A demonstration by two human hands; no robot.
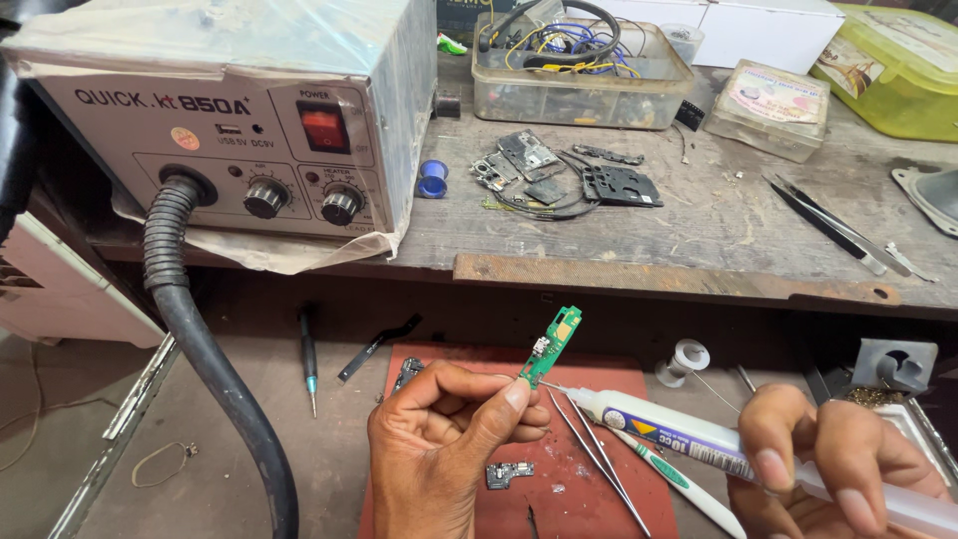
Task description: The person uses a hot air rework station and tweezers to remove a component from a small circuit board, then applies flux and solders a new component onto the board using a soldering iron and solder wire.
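Note:
My left hand point(444, 449) pinches a small green circuit board point(552, 344) by its lower end and holds it upright over a red mat point(599, 374). My right hand point(833, 464) grips a white syringe-like tube point(679, 434), and its fine tip points at the bottom of the board. Metal tweezers point(597, 454) lie on the mat just under the tube. Another small circuit piece point(509, 474) rests on the mat near my left wrist.
A grey hot-air station point(239, 130) with a thick black hose point(205, 359) stands on the upper shelf at left. Phone parts point(569, 180), a clear parts box point(579, 65), tweezers point(838, 225) and a solder spool point(689, 356) lie around. A screwdriver point(309, 359) sits on the lower surface.

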